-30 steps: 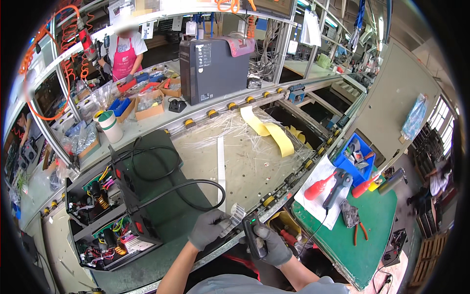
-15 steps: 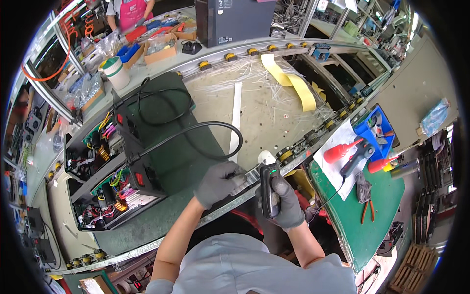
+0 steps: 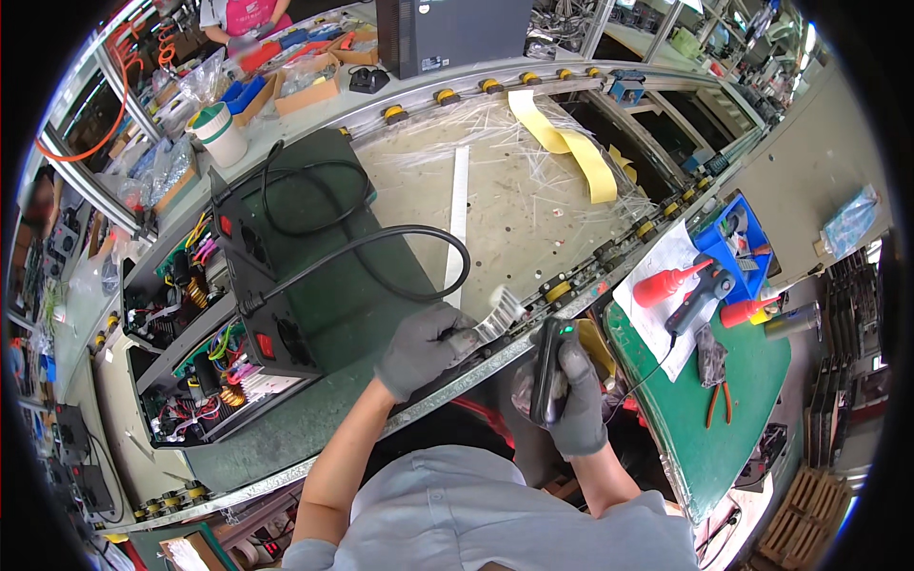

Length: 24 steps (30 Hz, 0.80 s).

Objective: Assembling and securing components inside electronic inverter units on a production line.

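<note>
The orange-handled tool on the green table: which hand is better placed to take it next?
Right hand, probably: it is nearer the tool, though holding a black device; the left hand, also occupied, is farther.

Your strip [image 3: 499,316] is white with dark markings, pinched at its near end in your left hand [image 3: 419,352]; the rest curls up and away to the right, over the bench edge. Your device [image 3: 546,373] is black, long and rounded, gripped in your right hand [image 3: 579,400], its far end showing a lit green light [image 3: 568,329]. It stands lengthwise away from you, near the strip but apart.
</note>
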### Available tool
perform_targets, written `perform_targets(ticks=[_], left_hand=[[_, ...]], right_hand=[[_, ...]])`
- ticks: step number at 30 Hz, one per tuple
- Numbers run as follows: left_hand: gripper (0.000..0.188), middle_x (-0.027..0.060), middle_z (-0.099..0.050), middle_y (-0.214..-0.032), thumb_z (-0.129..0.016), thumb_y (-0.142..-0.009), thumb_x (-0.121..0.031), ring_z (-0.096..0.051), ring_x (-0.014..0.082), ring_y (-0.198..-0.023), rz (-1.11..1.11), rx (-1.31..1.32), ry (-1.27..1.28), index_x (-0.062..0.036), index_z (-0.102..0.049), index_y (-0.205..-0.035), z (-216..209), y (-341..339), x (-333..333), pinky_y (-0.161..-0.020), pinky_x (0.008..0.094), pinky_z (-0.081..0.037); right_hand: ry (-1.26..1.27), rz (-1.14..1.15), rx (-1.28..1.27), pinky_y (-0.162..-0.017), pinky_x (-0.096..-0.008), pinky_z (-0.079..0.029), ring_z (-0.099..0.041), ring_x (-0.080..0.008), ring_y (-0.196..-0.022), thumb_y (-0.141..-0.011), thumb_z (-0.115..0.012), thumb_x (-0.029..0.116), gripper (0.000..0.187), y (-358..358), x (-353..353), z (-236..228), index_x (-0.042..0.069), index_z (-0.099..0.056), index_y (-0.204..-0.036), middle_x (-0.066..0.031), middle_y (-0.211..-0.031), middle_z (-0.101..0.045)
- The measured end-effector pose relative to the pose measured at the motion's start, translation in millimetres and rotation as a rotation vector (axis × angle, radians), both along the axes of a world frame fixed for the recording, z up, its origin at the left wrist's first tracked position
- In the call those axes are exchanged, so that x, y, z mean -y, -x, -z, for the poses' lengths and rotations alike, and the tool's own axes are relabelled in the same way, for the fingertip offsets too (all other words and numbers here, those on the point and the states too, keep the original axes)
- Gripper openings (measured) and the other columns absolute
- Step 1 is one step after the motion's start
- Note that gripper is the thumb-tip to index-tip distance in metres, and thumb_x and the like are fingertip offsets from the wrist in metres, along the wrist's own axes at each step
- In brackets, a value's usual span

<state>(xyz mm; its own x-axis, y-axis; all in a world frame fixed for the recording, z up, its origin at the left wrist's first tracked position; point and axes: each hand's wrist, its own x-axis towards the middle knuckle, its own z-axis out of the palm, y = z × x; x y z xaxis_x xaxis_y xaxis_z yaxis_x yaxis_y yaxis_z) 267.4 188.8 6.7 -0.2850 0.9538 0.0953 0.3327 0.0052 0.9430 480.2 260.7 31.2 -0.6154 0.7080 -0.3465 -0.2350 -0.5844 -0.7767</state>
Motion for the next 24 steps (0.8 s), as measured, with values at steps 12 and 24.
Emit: perform_targets(ticks=[12, 24], left_hand=[[0.014, 0.0092, -0.058, -0.076, -0.065, -0.079, -0.011, -0.055, 0.02, -0.069, 0.015, -0.125, -0.054, -0.0018, -0.065, -0.089, -2, -2, -5, -0.065, 0.0294, -0.044], [0.012, 0.0089, -0.058, -0.076, -0.065, -0.079, -0.01, -0.055, 0.0183, -0.068, 0.039, -0.114, -0.055, -0.0015, -0.064, -0.087, -2, 0, -2, -0.064, 0.029, -0.044]], right_hand=[[0.379, -0.398, -0.017, -0.057, -0.0285, -0.054, -0.064, -0.0192, -0.07, -0.091, -0.052, 0.034, 0.033, 7, 3, -5, 0.005, -0.054, -0.107, -0.0116, -0.087, -0.064], [-0.007, -0.268, 0.069, -0.058, -0.0248, -0.051, -0.062, -0.0147, -0.069, -0.089, -0.051, 0.035, 0.041, 11, 0, -7, 0.003, -0.051, -0.115, -0.0074, -0.085, -0.063]])
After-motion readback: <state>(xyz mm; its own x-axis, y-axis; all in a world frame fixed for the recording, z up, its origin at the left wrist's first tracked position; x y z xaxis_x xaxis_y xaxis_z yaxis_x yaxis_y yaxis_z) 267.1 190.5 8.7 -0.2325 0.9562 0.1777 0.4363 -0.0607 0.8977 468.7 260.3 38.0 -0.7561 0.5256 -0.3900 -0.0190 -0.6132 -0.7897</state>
